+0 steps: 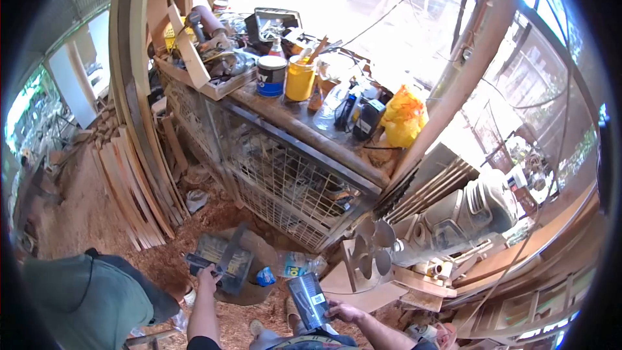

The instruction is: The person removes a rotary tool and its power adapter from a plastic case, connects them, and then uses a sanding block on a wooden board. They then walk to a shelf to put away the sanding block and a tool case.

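Note:
Low and left of centre, my left hand (207,276) is closed on a dark tool (196,261); its exact kind I cannot tell. A long flat grey strip (231,251) runs up and away just beyond these fingers, over a dark case (220,266) on the ground. My right hand (343,312) grips the edge of a flat blue-and-black package (308,299) with a white barcode label, held in front of my body. Between the hands lie a small blue packet (265,277) and a clear plastic bag with a blue-and-yellow label (295,264).
Ahead stands a mesh-fronted workbench (291,181) bearing a blue can (271,76), a yellow can (300,79) and a yellow bag (405,116). A person in a green shirt (91,298) is at left. Planks (133,188) lean nearby; an outboard motor (453,217) lies right.

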Tool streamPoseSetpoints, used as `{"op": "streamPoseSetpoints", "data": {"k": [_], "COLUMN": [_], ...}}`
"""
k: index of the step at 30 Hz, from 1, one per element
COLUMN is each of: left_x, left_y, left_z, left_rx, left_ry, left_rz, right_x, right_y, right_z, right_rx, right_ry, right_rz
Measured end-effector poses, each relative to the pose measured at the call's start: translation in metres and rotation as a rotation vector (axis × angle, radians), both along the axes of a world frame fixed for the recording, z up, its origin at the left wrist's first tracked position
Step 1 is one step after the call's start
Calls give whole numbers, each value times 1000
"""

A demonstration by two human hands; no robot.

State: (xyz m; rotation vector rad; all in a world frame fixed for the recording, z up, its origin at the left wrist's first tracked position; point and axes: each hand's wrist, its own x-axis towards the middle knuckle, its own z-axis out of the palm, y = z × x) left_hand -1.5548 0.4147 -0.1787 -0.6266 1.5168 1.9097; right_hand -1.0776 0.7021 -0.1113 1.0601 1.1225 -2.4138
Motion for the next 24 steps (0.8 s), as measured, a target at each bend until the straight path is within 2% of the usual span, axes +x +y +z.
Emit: {"op": "streamPoseSetpoints", "data": {"k": [2, 5, 7, 11, 14, 15, 18, 21, 24], "left_x": [16, 44, 60, 80, 109, 120, 138, 158, 159], "left_y": [-1, 11, 27, 63, 110, 126, 174, 223, 258], "left_z": [32, 119, 182, 268, 355, 381, 402, 426, 420], "left_rx": [70, 210, 215, 177, 159, 175, 266, 245, 216], "left_ry": [90, 195, 318, 580, 798, 856, 997, 1173, 1325], "left_rz": [-12, -53, -117, -277, -430, -486, -606, -620, -644], "right_x": [-10, -24, -28, -31, -34, -33, -29, -22, -16], "right_y": [1, 6, 10, 14, 14, 16, 20, 23, 24], "right_z": [3, 27, 25, 17, 46, 42, 39, 32, 27], "right_rx": [-25, 11, 6, -27, -15, -5, -17, -40, -11], "right_ry": [57, 81, 116, 137, 119, 126, 144, 167, 159], "right_rz": [0, 18, 30, 31, 4, 10, 16, -28, -44]}}
